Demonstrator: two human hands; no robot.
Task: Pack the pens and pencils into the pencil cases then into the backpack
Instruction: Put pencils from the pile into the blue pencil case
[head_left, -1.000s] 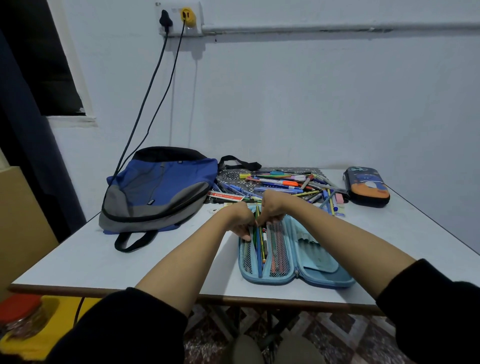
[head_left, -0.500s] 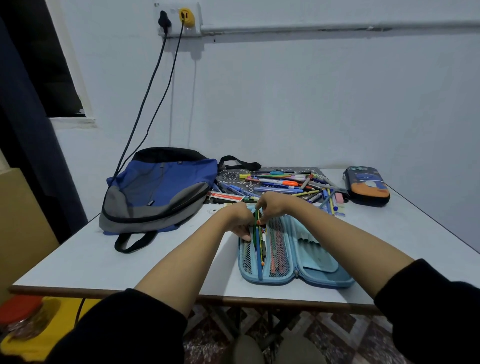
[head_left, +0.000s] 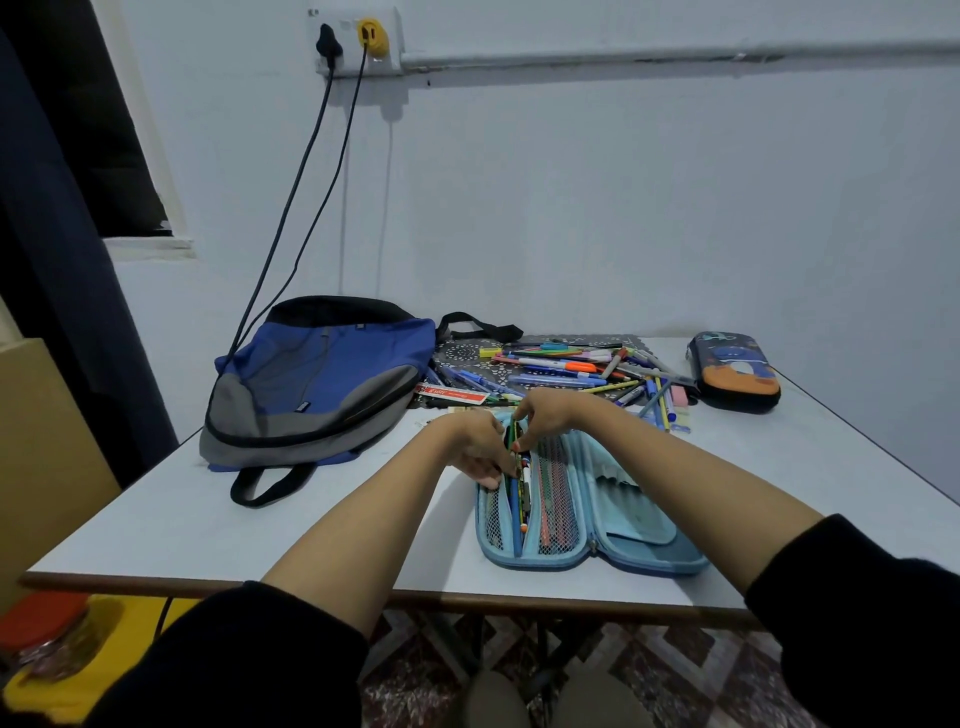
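Atop the open pencil case (head_left: 642, 525), left hand (head_left: 475, 444) and right hand (head_left: 546, 415) meet — both pinching its pens (head_left: 516, 506).

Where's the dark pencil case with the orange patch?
In the head view, the dark pencil case lies at the far right of the table, just right of the loose pen pile.

Both bare forearms extend forward, left hand (head_left: 480, 449) and right hand (head_left: 545, 415) touching, fingers curled.

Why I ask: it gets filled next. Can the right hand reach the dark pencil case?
Probably yes: the dark pencil case lies uncovered on the table, right of the pile; the right hand must first release the pencils.
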